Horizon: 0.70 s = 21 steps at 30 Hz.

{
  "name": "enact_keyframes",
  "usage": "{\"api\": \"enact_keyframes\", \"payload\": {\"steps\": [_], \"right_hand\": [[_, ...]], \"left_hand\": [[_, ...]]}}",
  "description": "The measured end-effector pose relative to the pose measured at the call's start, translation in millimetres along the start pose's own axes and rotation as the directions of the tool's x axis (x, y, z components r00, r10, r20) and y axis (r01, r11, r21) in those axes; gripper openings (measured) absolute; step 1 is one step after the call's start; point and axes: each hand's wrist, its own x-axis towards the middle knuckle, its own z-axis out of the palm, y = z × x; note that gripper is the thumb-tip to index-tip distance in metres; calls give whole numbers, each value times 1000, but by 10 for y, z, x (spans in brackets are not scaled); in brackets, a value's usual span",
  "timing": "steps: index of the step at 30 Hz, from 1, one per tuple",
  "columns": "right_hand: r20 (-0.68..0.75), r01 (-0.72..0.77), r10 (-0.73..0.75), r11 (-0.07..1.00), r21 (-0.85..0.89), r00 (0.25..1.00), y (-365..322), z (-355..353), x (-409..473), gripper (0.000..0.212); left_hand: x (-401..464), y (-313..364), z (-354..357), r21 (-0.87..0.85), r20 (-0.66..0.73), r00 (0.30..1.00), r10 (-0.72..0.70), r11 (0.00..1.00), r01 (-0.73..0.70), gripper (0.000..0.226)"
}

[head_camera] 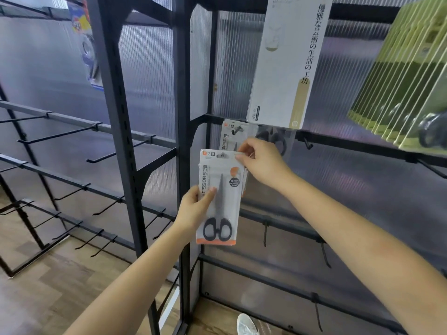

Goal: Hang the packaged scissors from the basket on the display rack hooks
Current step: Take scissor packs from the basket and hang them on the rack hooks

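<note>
I hold a packaged pair of scissors [219,197], a white and orange card with black-handled scissors, upright in front of the display rack. My left hand [194,209] grips its left edge at mid height, thumb on the front. My right hand [260,160] pinches its top right corner. Just behind and above, another scissors pack [229,136] hangs on a black hook [236,129] of the rack. The held pack's hang hole is below that hook. The basket is out of view.
A white package with Japanese text [287,61] and a row of green packs [406,81] hang above. Bare black hooks [308,143] jut from the rails to the right, below, and on the left rack [101,158]. Wooden floor lies below, with a white shoe [246,325].
</note>
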Motion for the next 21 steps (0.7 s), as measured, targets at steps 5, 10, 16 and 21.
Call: {"api": "enact_keyframes", "payload": {"steps": [5,10,16,21], "right_hand": [[-54,2,0,1000,24,999,34,60,65,7],[-172,-38,53,995,89,984,98,61,206,8],[-303,-31,76,988,149,950,142,118,310,7],[-396,8,70,981,193,915,169,172,286,12]], "left_hand": [[104,-57,-31,0,-26,999,-19,1000,19,18],[342,89,17,108,-73,997,40,994,-32,23],[619,222,25,152,-110,987,114,984,-96,15],[717,229,2,151,-93,986,139,981,-124,14]]}}
